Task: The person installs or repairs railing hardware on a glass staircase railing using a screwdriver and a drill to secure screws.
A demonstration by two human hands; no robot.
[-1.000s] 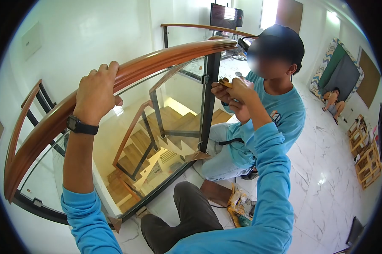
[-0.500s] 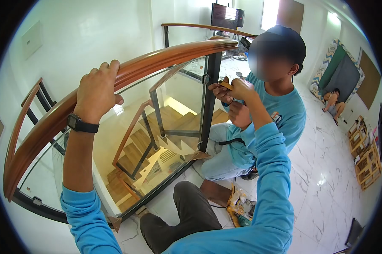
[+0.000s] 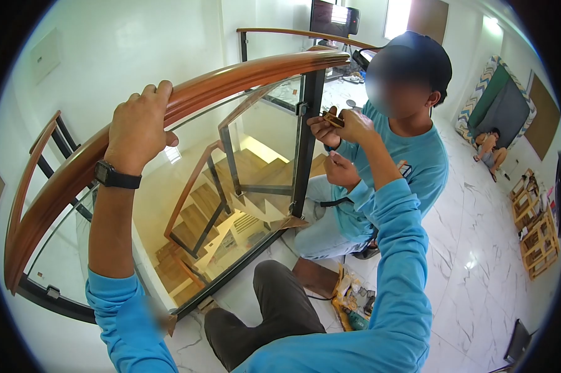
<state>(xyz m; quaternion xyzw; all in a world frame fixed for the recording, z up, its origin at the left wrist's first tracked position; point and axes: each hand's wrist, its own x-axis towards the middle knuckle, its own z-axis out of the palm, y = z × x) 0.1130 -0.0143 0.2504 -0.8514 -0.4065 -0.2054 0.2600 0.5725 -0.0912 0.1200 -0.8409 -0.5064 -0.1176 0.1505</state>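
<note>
My left hand (image 3: 137,129), with a black watch on its wrist, is wrapped over the curved wooden handrail (image 3: 231,79). My right hand (image 3: 356,127) is closed on a small yellow and dark tool (image 3: 333,119), right of the black post (image 3: 309,143). A co-worker in a blue shirt (image 3: 420,155) kneels beside it. One of the co-worker's hands (image 3: 323,132) is at the tool's other end, and the other is raised just below. Glass panels stand under the handrail.
A staircase (image 3: 249,174) descends behind the glass. A bag of tools (image 3: 355,301) and a brown board (image 3: 316,278) lie on the marble floor (image 3: 461,248). Wooden frames (image 3: 535,230) stand at the right. Another person (image 3: 489,149) sits by the far wall.
The small tool has turned slightly in my right hand. The co-worker's lower hand has shifted and its fingers have changed position. The view has shifted slightly; my left hand stays on the handrail.
</note>
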